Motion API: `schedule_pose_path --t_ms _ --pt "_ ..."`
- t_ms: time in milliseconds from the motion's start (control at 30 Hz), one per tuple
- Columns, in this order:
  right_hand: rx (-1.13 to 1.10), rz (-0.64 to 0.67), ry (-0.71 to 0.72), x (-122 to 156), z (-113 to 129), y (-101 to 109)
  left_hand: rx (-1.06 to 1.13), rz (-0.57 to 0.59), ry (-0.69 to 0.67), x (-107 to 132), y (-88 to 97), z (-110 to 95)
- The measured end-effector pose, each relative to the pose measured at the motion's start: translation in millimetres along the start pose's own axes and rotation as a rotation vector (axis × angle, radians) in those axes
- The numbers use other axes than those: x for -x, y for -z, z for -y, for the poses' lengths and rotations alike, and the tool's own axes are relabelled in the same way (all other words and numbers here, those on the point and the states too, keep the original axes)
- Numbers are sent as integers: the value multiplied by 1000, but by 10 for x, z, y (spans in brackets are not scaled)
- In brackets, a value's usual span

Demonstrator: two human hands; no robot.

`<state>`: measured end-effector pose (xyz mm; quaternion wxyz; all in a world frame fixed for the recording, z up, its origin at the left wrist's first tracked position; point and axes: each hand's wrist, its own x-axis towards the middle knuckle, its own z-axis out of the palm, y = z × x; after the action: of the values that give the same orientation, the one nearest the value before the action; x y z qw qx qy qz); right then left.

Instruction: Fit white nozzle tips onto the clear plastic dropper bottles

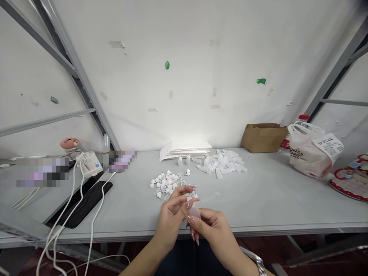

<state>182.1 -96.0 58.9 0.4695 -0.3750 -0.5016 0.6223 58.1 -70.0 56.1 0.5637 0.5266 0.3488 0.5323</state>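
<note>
Both my hands sit together above the front edge of the grey table [201, 230]. My right hand [214, 230] grips the lower body of a small translucent plastic bottle [194, 212], and my left hand [171, 214] holds its upper end. A thin clear tube [208, 198] seems to stick out to the right from there. Just beyond my left fingertips lies a pile of white caps with thin tubes [166, 184]. Farther right lies a heap of translucent bottles [221, 164]. Two small bottles [184, 160] stand upright near a stack of white sheets [184, 150].
A white power strip [90, 163] with white cables and a black pad [86, 203] lie on the left. A brown paper bag [263, 137] and a white plastic carrier bag [310, 150] stand at the back right. A red-rimmed tray [350, 178] sits at the far right.
</note>
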Motion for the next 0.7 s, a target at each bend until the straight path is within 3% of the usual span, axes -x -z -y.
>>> schedule_pose_path --t_ms 100,200,333,400,467,567,700 --pt "-64 50 -71 -46 -17 -10 -33 36 38 -25 20 -8" --pt "0 18 -35 -71 -28 17 -45 -84 10 -53 34 -5" --pt "397 -243 303 -51 -136 68 12 -275 -5 -56 -3 28" --pt "562 -290 466 -39 -219 81 37 -322 15 -38 -34 50" --pt "656 -287 538 -37 -273 89 52 -336 40 -21 -57 64" --pt "698 -265 536 -45 -250 102 52 -299 71 -14 -64 66" --pt "663 -190 399 -41 -103 118 22 -228 72 -32 -39 50"
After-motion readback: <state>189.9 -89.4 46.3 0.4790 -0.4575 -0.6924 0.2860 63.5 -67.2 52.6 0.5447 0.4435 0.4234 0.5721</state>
